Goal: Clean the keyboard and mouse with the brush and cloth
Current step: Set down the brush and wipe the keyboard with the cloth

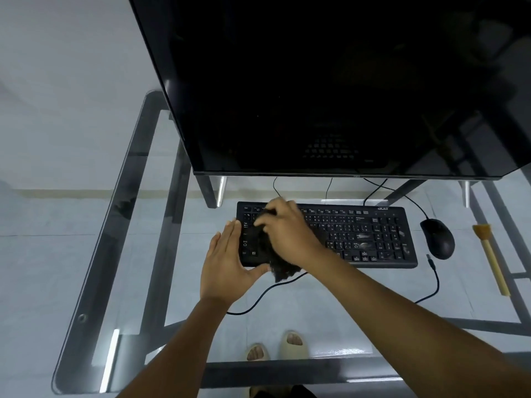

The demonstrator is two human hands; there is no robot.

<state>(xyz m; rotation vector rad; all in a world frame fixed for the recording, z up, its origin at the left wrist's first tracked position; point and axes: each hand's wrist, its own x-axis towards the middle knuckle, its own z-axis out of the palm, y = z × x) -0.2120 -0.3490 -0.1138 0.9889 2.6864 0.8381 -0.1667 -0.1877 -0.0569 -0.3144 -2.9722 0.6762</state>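
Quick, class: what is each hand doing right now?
Left hand: open, flat, steadying the keyboard at its left end.
Right hand: closed on the dark cloth, on the keys.

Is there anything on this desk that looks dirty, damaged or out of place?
Yes. The keyboard has pale smudges on keys in its right half, where the cloth in the right hand is not. A loose cable plug lies unplugged beside the mouse. Nothing looks broken.
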